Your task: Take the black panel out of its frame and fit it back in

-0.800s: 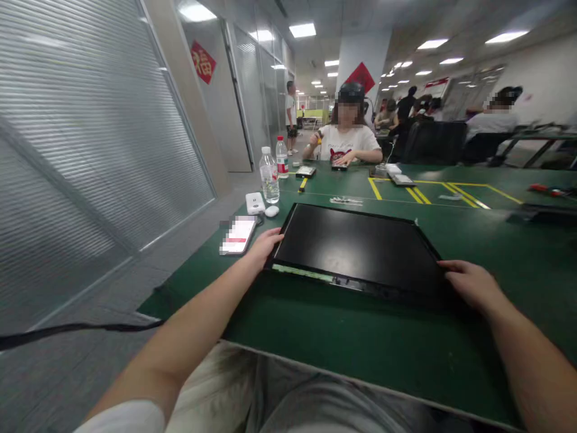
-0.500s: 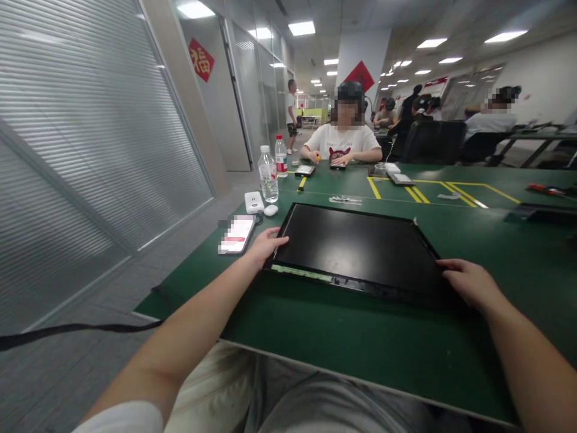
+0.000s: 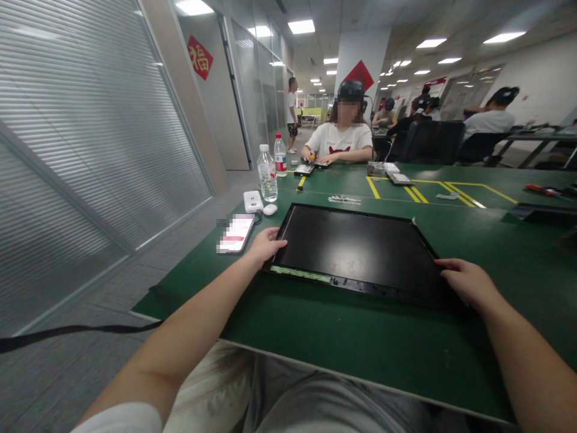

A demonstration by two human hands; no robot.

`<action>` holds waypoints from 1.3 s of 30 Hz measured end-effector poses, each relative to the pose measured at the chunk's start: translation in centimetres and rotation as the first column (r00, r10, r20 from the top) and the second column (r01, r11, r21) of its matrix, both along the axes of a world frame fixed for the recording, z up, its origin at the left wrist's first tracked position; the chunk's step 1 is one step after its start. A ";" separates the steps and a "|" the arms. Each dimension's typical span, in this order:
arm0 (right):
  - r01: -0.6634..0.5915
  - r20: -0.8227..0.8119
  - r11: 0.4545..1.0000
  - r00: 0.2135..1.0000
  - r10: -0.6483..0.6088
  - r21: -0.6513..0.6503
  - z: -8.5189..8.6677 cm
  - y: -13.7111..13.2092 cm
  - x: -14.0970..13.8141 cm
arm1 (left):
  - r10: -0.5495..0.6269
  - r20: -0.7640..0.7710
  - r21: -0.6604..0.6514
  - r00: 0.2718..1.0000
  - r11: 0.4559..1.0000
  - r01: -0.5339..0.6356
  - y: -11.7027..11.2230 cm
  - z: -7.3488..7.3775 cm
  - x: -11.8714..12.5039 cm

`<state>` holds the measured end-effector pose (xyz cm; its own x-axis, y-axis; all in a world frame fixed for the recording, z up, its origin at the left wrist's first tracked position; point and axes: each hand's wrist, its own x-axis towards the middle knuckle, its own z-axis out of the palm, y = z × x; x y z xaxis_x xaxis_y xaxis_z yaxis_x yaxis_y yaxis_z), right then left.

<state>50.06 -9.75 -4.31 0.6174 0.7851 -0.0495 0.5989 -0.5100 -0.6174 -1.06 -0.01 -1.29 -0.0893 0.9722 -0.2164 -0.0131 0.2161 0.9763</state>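
Note:
A flat black display panel (image 3: 351, 246) lies screen up in front of me on the green table (image 3: 342, 337). Along its near edge runs a strip (image 3: 300, 275), pale green on the left and dark on the right. My left hand (image 3: 267, 245) is closed on the panel's left edge, thumb over the top of the frame. At the right edge, my right hand (image 3: 469, 279) grips the frame with thumb and forefinger; its other fingers are mostly hidden beneath.
To the left are a phone (image 3: 236, 233), a white power bank (image 3: 253, 202), a white rounded case (image 3: 270, 210) and two water bottles (image 3: 268, 174). Small metal parts (image 3: 344, 199) lie beyond the panel. Across the table a person (image 3: 345, 135) handles a small drive-like block.
My hands and the panel stay almost in place. The person across the table has shifted their hands and the small block toward my left.

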 end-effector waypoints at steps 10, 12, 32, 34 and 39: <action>-0.018 -0.003 0.999 1.000 0.018 0.038 -1.0 0.2 1.2 | 0.023 0.026 0.004 0.999 1.000 -0.023 0.6 -0.5 0.0; -0.021 -0.009 0.999 1.000 0.021 0.045 -1.2 0.2 1.3 | 0.015 0.043 -0.004 0.999 1.000 -0.014 0.7 -0.5 -0.1; 0.047 -0.189 0.996 0.981 -0.031 0.079 -0.2 -0.4 -0.1 | -0.043 -0.008 -0.004 0.999 0.999 0.043 0.4 -0.6 -0.2; 0.049 -0.194 0.996 0.980 -0.034 0.070 -0.1 -0.4 -0.1 | -0.037 -0.015 -0.017 0.999 0.999 0.037 0.3 -0.4 -0.1; 0.055 -0.223 0.997 0.974 -0.040 0.063 0.0 -0.4 0.0 | -0.033 -0.025 -0.027 0.999 0.999 0.032 0.1 0.0 0.2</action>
